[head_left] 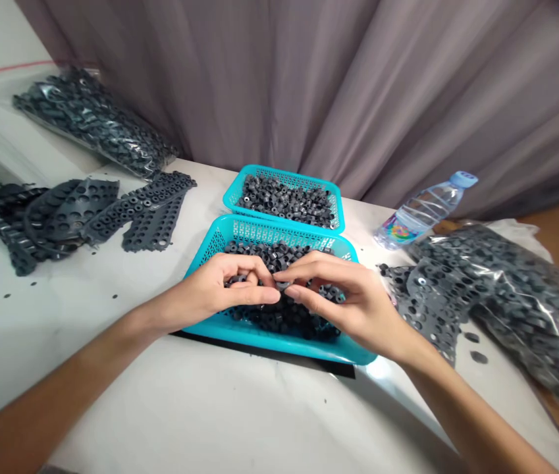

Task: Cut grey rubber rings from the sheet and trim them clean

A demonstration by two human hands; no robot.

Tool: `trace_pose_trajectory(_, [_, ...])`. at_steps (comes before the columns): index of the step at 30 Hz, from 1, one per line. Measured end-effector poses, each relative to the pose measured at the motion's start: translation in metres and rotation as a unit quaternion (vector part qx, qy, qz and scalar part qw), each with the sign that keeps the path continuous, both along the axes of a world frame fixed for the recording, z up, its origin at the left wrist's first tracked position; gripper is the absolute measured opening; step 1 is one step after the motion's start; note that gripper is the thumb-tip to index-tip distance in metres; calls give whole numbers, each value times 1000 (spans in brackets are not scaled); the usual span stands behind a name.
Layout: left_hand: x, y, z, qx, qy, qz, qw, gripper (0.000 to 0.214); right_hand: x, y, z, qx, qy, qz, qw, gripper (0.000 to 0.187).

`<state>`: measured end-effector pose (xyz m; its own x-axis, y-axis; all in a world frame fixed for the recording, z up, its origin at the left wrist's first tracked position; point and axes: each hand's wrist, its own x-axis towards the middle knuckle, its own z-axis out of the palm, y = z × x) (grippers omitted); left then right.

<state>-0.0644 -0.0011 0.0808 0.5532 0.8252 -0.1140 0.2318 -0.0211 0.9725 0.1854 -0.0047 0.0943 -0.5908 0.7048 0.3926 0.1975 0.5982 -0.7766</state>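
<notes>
My left hand [224, 286] and my right hand [346, 296] meet over the near turquoise basket [220, 230], which is full of small dark grey rubber rings [264, 253]. Both hands have their fingers curled and pinched together on a small dark rubber piece [282, 285] held between them above the heap. The left fingers also close round a few rings. A second turquoise basket [232, 187] of the same rings stands right behind the first.
Flat dark rubber sheets [72, 210] with punched holes lie at the left. Clear bags of rubber parts sit at the far left [96, 122] and at the right [516, 289]. A plastic water bottle [422, 210] lies at the right, before a grey curtain [358, 79].
</notes>
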Motion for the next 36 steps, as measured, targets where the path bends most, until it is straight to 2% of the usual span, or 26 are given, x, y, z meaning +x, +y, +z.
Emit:
trace_pose_trajectory(5, [1,1,-1,18,-8,12,1000,28,2,4,-6,-104,35,-14,994,23])
trace_pose_trajectory(13, [1,2,-2,38,10,19,999,32,0,5,-15,-178,64,-4,982,23])
trace_pose_trajectory(17, [1,2,-3,32,8,16,999,35,-3,4,-15,-173,77,-14,982,19])
trace_pose_trajectory(24, [4,1,-3,22,10,2,1000,37,-10,1,-14,-90,58,-52,993,10])
trace_pose_trajectory(29, [3,1,-5,-7,-2,-22,1000,39,-10,1,-18,-98,61,-50,992,19])
trace_pose_trajectory(36, [3,0,-4,-32,-38,-10,999,42,-8,-1,-18,-140,55,-34,988,21])
